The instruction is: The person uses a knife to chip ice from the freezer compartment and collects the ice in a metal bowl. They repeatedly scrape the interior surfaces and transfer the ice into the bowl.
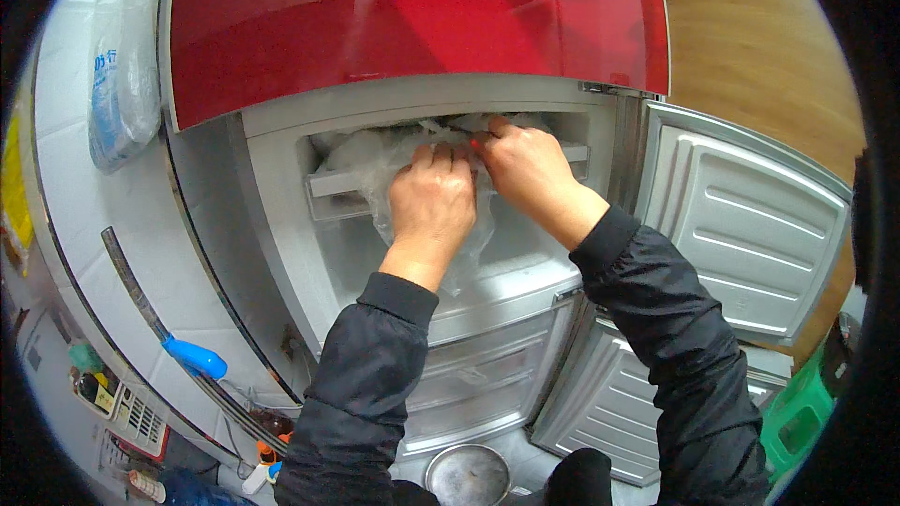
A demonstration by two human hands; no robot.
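A refrigerator with a red upper door (422, 21) stands before me, its two lower compartments open. At the top of the middle compartment, my left hand (434, 190) grips a clear plastic bag (380, 190) that hangs down over the front of a white drawer (336, 184). Close beside it, my right hand (517, 154) has its fingers bent at the bag's upper part, near a small red spot. What lies between its fingertips is hard to make out. Behind both hands, frosty bags fill the drawer's space; their contents are hidden.
Two open white doors (745, 225) stand at the right, one above the other. A round metal pan (467, 478) sits on the floor below. A green plastic stool or crate (798, 414) is at lower right. Plastic bags (123, 98) hang at left, above a blue-handled pole (197, 358).
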